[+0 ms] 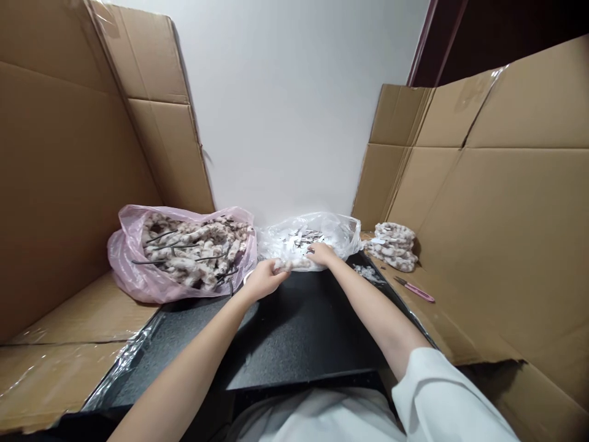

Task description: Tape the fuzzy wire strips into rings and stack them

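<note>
The left hand [267,279] pinches a fluffy strip [298,264] at its two o'clock; the right hand [321,254], I cannot tell. A pale wall [294,110] rises at twelve beyond the desk [294,331].

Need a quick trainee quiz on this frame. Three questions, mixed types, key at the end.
1. True or false: the pink snips lie on the cardboard at the right, apart from both hands.
2. Multiple choice: what is the left hand holding?
a) a roll of tape
b) a fluffy strand
c) a screwdriver
3. Fill in: seen by the wearer, the clear bag lies to the ____ of the pink bag.

Key: 1 true; 2 b; 3 right.
</note>
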A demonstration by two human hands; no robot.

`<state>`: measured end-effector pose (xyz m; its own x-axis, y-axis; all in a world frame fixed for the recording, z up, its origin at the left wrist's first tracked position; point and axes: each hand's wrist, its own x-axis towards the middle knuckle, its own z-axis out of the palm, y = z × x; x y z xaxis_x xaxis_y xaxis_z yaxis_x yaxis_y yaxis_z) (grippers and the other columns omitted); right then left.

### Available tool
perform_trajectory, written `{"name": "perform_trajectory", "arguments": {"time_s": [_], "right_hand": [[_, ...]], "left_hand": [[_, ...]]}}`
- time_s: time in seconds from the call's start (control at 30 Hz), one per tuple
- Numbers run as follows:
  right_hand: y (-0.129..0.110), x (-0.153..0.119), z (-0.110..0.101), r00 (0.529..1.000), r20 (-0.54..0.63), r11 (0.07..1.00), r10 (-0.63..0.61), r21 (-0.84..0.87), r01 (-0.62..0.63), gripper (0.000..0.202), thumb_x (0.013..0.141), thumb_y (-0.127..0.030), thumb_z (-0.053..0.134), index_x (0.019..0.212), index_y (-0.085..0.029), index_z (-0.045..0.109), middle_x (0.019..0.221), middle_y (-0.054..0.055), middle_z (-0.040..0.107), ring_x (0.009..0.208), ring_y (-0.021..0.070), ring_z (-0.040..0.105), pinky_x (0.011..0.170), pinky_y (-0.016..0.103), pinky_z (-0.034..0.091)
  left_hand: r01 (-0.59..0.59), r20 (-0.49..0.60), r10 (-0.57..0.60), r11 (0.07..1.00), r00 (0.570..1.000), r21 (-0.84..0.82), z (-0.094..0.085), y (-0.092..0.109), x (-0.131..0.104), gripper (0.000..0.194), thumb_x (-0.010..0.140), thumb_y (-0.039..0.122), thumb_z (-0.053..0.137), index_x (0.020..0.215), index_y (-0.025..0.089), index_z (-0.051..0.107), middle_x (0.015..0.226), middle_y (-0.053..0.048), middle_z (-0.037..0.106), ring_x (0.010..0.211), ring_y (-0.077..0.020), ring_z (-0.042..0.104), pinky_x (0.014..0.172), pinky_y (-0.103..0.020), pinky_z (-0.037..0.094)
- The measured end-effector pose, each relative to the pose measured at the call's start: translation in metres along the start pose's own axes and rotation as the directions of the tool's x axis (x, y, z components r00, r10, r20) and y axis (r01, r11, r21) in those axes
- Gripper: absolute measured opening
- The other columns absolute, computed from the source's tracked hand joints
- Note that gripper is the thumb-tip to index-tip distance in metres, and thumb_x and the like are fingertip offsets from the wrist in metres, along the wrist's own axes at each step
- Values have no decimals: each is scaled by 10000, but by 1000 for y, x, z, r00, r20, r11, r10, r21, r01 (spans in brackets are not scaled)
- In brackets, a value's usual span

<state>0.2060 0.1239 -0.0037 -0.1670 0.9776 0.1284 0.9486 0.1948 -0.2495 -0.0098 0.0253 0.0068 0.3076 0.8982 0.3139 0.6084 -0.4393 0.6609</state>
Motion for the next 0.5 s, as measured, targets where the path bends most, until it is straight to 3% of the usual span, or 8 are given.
{"name": "perform_trajectory", "arguments": {"time_s": [0.1, 0.27, 0.4, 0.5], "right_hand": [[8, 1, 1, 998, 35, 998, -50, 43, 48, 368, 768, -292, 643, 1129, -225, 646, 1262, 71, 602, 1182, 251, 517, 993, 352, 365], [1, 2, 3, 999, -27, 988, -40, 151, 44, 319, 743, -219, 663, 1062, -228, 664, 1272, 81, 585, 1214, 283, 468, 1013, 418, 328], [-14, 2, 5, 989, -149, 951, 27, 308, 20, 73, 704, -127, 674, 742, -188, 661, 1064, 81, 668, 1159, 289, 493, 1029, 475, 282], [-17, 2, -5, 964, -249, 876, 91, 480, 41, 103, 703, -109, 657, 668, -184, 596, 968, 63, 676, 1115, 262, 524, 1014, 443, 318]], "left_hand": [[58, 149, -24, 972, 988, -226, 15, 3, -4, 251, 716, 420, 567, 673, 177, 519, 554, 34, 518, 506, -115, 471, 496, -218, 322], [135, 255, -71, 961, 964, -242, 37, 5, -8, 304, 688, 439, 610, 610, 191, 453, 535, 31, 563, 513, -120, 522, 491, -208, 345], [153, 259, -66, 930, 964, -334, 47, 5, -9, 298, 763, 485, 513, 682, 199, 491, 498, 50, 530, 458, -111, 493, 462, -205, 360], [196, 209, -107, 857, 972, -477, 51, 4, -10, 308, 831, 457, 362, 840, 200, 532, 457, 60, 489, 417, -121, 467, 437, -212, 368]]}}
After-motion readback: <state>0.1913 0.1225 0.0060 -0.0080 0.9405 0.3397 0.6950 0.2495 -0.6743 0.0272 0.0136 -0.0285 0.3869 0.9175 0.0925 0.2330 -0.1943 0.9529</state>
